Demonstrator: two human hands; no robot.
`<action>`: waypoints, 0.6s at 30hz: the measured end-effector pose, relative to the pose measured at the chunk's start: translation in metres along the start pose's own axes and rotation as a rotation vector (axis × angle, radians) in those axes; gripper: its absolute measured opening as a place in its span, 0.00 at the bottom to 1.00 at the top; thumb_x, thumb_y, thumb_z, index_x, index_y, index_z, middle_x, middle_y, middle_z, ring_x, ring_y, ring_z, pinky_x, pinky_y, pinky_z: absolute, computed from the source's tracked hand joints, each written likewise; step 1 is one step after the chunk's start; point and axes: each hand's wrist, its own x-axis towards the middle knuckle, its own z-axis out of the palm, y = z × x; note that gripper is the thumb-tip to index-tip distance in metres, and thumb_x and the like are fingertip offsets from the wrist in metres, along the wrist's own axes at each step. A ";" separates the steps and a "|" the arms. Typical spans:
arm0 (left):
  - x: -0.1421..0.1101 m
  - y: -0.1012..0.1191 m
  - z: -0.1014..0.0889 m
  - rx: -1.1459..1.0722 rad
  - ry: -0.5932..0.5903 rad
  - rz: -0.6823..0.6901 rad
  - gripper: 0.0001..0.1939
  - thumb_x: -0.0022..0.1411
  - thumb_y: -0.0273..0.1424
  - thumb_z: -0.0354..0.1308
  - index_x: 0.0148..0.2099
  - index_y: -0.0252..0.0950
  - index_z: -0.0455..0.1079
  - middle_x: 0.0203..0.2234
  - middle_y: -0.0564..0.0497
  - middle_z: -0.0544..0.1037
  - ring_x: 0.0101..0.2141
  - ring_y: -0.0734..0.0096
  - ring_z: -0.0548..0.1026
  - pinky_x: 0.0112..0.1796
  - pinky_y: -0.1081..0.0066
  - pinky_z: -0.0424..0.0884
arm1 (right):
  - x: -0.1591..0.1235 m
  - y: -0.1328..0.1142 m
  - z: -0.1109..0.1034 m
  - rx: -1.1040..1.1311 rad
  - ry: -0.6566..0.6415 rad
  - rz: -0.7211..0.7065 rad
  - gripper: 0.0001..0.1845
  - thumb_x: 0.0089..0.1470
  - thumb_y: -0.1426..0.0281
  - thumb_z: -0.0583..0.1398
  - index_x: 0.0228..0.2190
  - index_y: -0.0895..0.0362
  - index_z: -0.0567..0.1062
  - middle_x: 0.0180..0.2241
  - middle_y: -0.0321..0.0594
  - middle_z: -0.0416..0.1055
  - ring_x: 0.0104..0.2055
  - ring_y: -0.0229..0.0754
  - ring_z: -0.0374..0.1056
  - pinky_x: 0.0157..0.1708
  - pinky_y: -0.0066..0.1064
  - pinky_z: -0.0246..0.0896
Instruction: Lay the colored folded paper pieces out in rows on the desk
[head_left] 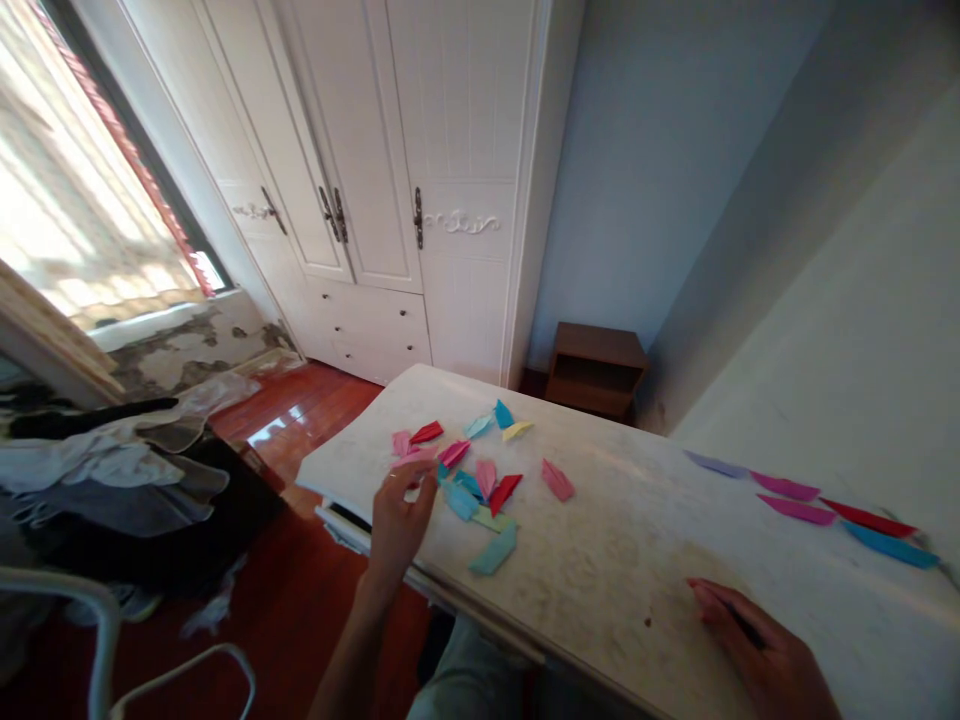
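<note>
My left hand (403, 508) is over the left part of the white table, thumb and forefinger curled together in a pinch at a pile of folded paper pieces. A pink piece (414, 456) and a magenta one (454, 453) lie by its fingertips. Whatever the pinch holds is hidden. Around it are a light blue piece (459, 500), a red piece (505, 493) and a pale green piece (495, 550). Low on the right, my right hand (757, 640) rests on the tabletop with fingers pressed together. A dark slit shows between them; I cannot make out any object there.
Along the wall on the table (600, 580), folded papers lie in a line, among them a blue one (889, 543) and a magenta one (786, 487). A lone pink piece (557, 480) sits mid-table. Beyond stand a white wardrobe (469, 130) and a brown nightstand (600, 345).
</note>
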 end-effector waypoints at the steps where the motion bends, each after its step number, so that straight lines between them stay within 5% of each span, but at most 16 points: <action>1: 0.009 -0.012 -0.011 0.100 0.028 -0.005 0.17 0.60 0.40 0.53 0.41 0.34 0.76 0.38 0.43 0.77 0.40 0.60 0.73 0.43 0.63 0.69 | 0.001 0.002 0.000 -0.014 0.014 0.009 0.29 0.45 0.44 0.57 0.33 0.54 0.82 0.38 0.43 0.78 0.40 0.49 0.75 0.42 0.34 0.72; 7: 0.042 -0.064 -0.044 0.279 -0.108 -0.124 0.25 0.57 0.44 0.52 0.46 0.29 0.75 0.42 0.38 0.77 0.40 0.53 0.73 0.46 0.57 0.66 | 0.003 -0.001 0.005 -0.114 0.017 0.031 0.31 0.41 0.42 0.56 0.33 0.52 0.82 0.39 0.42 0.77 0.43 0.55 0.74 0.46 0.45 0.70; 18: 0.060 -0.086 -0.044 -0.027 -0.216 -0.279 0.17 0.49 0.35 0.57 0.40 0.32 0.77 0.28 0.46 0.79 0.30 0.63 0.76 0.33 0.69 0.67 | 0.002 -0.020 0.006 -0.181 0.032 0.087 0.33 0.38 0.41 0.55 0.32 0.52 0.81 0.39 0.41 0.77 0.43 0.58 0.73 0.47 0.48 0.69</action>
